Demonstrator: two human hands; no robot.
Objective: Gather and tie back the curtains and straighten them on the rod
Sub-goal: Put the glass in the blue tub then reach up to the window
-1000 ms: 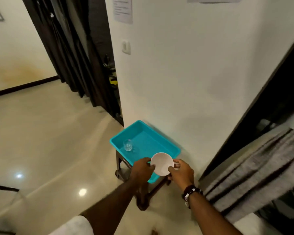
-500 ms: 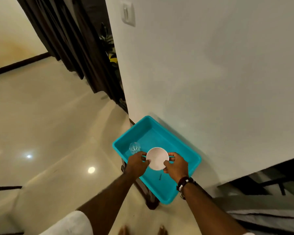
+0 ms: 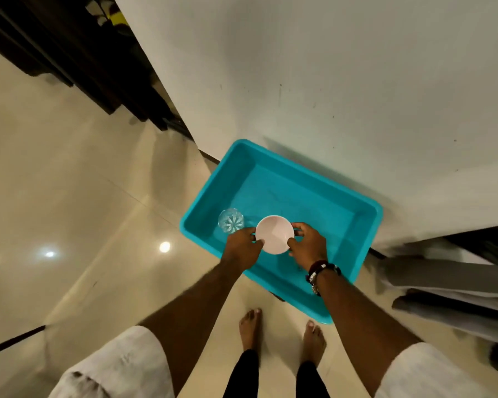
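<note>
- White wall [image 3: 342, 81], faintly scuffed, fills the upper right
- Glossy cream tiled floor [image 3: 69, 211] mirrors two ceiling lights
- Dark wooden doorframe [image 3: 78, 61] stands at the wall's left corner

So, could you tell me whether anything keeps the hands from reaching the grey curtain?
Yes: both the left hand and the right hand hold a white bowl over the teal tub; the grey curtain hangs to the right.

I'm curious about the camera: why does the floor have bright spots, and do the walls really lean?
Head view: the spots are lamp glare on the glossy floor; the wall leans from wide-angle distortion; the bowl and tub look sharp.
</note>
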